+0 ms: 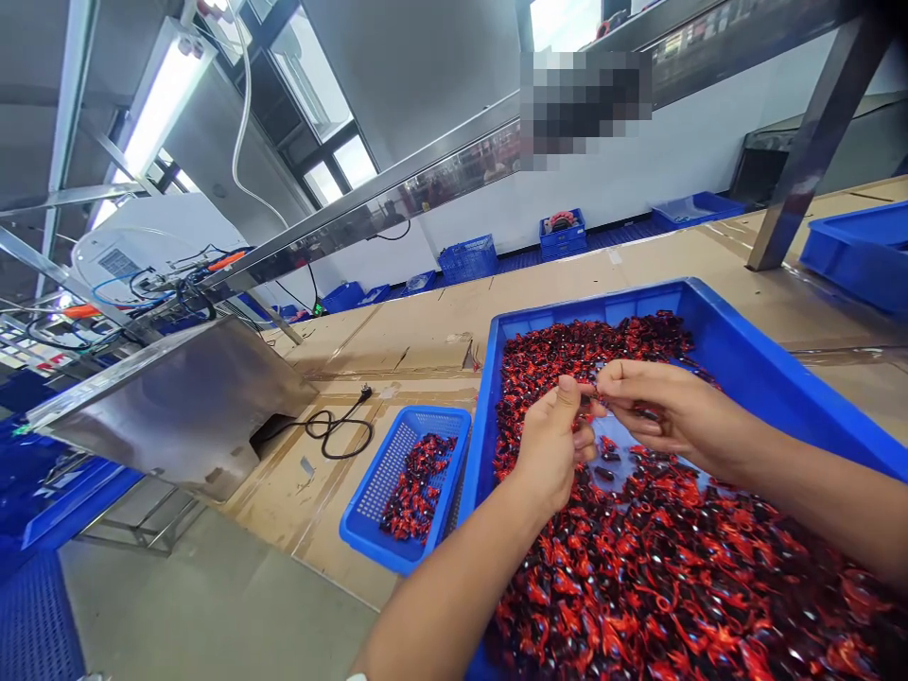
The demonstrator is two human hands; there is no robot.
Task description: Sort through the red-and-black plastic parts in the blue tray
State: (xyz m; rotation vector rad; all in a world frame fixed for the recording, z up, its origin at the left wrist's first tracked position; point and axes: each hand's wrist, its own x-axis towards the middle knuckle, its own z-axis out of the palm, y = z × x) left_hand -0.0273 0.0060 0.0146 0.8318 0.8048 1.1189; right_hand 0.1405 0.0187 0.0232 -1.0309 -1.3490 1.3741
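Note:
A large blue tray [770, 364] holds a thick layer of small red and black pieces [638, 558]. Above its middle, my left hand [553, 440] and my right hand [656, 407] come close together with fingertips nearly touching. The left thumb and fingers are pinched at a small reddish bit whose shape is unclear. My right hand's thumb and forefinger are also pinched, and what they hold is too small to name. Left of the tray, a smaller blue perforated basket [365, 482] contains more red and black pieces.
A black cable with a plug [365, 392] lies on the cardboard-covered table [397, 364] beside a metal housing [184, 407]. A metal post [815, 151] stands behind the large tray, with another blue bin [851, 255] at the right.

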